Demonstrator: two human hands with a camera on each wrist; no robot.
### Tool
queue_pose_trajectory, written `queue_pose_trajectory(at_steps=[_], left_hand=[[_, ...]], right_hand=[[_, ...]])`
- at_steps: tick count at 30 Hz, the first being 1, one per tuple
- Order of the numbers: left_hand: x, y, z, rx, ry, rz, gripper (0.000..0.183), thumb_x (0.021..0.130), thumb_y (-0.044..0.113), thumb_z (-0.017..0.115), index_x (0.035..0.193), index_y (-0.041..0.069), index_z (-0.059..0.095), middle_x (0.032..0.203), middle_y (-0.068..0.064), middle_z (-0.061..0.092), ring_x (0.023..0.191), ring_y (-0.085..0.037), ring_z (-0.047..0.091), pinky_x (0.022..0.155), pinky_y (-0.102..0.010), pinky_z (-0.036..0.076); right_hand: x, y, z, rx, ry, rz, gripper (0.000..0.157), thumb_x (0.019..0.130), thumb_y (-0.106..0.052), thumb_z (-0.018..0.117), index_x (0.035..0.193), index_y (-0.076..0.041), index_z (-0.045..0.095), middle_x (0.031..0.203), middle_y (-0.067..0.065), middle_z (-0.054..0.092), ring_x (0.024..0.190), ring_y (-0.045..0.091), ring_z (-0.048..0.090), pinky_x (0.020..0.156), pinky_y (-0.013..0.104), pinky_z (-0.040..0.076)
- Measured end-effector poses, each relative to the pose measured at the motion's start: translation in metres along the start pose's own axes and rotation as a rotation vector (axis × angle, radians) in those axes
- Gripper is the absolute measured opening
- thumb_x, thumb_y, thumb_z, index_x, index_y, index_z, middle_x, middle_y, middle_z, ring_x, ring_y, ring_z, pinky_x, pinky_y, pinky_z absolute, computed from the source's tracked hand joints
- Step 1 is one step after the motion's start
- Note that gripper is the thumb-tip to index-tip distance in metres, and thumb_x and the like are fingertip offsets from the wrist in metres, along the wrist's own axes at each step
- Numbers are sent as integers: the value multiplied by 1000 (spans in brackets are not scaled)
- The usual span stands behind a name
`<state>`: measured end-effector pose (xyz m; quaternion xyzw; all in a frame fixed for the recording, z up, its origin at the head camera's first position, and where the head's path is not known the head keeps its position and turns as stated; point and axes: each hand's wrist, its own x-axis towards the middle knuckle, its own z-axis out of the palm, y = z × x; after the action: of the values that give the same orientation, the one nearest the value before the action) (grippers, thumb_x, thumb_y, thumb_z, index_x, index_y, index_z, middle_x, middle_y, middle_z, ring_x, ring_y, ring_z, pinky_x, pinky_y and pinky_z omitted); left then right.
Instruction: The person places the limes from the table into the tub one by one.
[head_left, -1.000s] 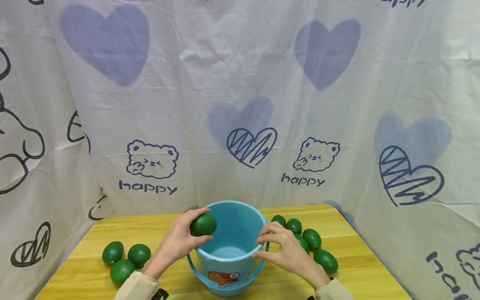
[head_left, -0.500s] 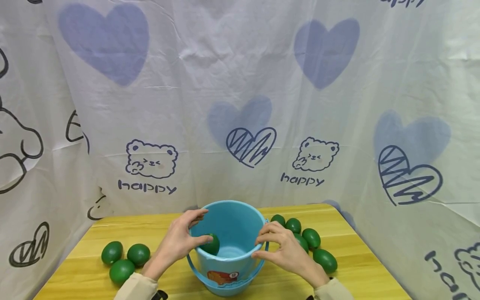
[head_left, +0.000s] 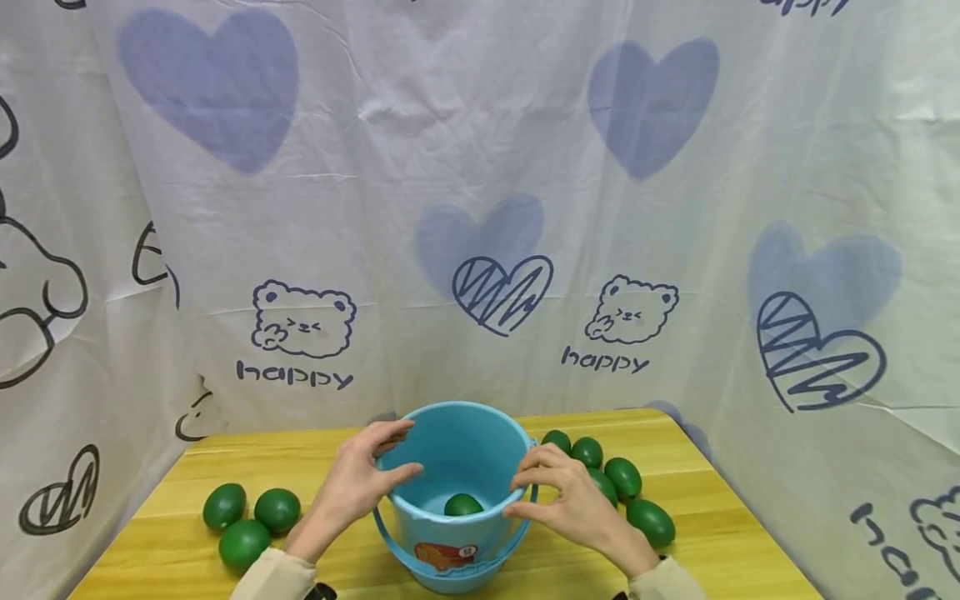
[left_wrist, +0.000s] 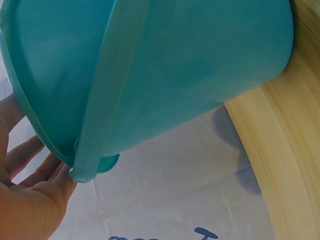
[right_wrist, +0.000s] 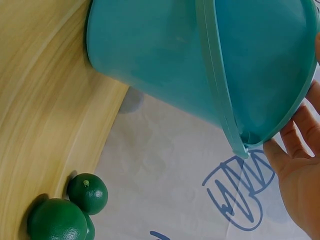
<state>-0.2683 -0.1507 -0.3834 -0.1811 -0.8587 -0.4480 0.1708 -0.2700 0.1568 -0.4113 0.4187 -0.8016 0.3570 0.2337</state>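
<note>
A light blue toy bucket (head_left: pixel 450 533) stands upright on the table, its handle hanging down in front. One smooth dark green, egg-shaped fruit (head_left: pixel 463 505) lies inside at the bottom, partly hidden by the near rim. My left hand (head_left: pixel 363 471) is at the bucket's left rim, thumb and fingers spread apart with nothing between them. In the left wrist view its fingers (left_wrist: pixel 47 167) reach along the rim by the handle joint. On the opposite side, my right hand (head_left: pixel 562 496) touches the right rim with relaxed, bent fingers; the right wrist view shows its fingertips (right_wrist: pixel 295 135) along the rim's outside.
Three similar green fruits (head_left: pixel 244 543) lie together on the left of the wood-grain table (head_left: pixel 172 475). Several more fruits (head_left: pixel 651 522) lie to the right, some partly behind my right hand. A white printed cloth (head_left: pixel 480 358) hangs behind and along both sides.
My left hand held a green fruit over the bucket, then let it go. The fruit dropped inside and rolled toward the near middle of the bottom. Both hands stay at the rim.
</note>
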Motion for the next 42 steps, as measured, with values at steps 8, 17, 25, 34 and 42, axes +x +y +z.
queue_pose_trajectory(at_steps=[8,17,25,34,42], left_hand=[[-3,-9,-6,15,106,9,43,82,12,80,122,3,66,121,-13,67,108,-30,67,93,-45,57],[-11,-22,-16,61,128,-51,37,89,25,74,121,7,68,122,-11,68,108,-30,66,94,-47,56],[-18,-33,-29,86,117,-132,42,92,36,69,125,11,66,124,-10,67,111,-29,65,97,-47,55],[-27,-53,-51,193,114,-235,53,94,45,63,131,7,62,128,-17,64,116,-35,62,99,-51,52],[-38,-76,-74,256,77,-346,68,93,58,58,135,5,57,131,-22,61,120,-40,58,99,-50,52]], right_hand=[[0,0,-1,-12,6,-3,16,79,-36,80,91,-28,74,97,-13,64,99,9,57,86,32,54],[-1,1,-1,-20,4,-4,16,78,-37,80,90,-28,74,96,-13,64,98,8,56,84,31,55],[0,2,0,-20,6,-14,17,79,-37,80,91,-28,74,97,-14,63,99,9,56,85,30,54],[-1,3,1,-24,5,-23,17,78,-37,80,91,-27,74,97,-14,63,98,9,56,85,31,54],[0,3,1,-25,12,-44,17,78,-36,81,90,-26,74,96,-13,63,97,8,56,83,29,54]])
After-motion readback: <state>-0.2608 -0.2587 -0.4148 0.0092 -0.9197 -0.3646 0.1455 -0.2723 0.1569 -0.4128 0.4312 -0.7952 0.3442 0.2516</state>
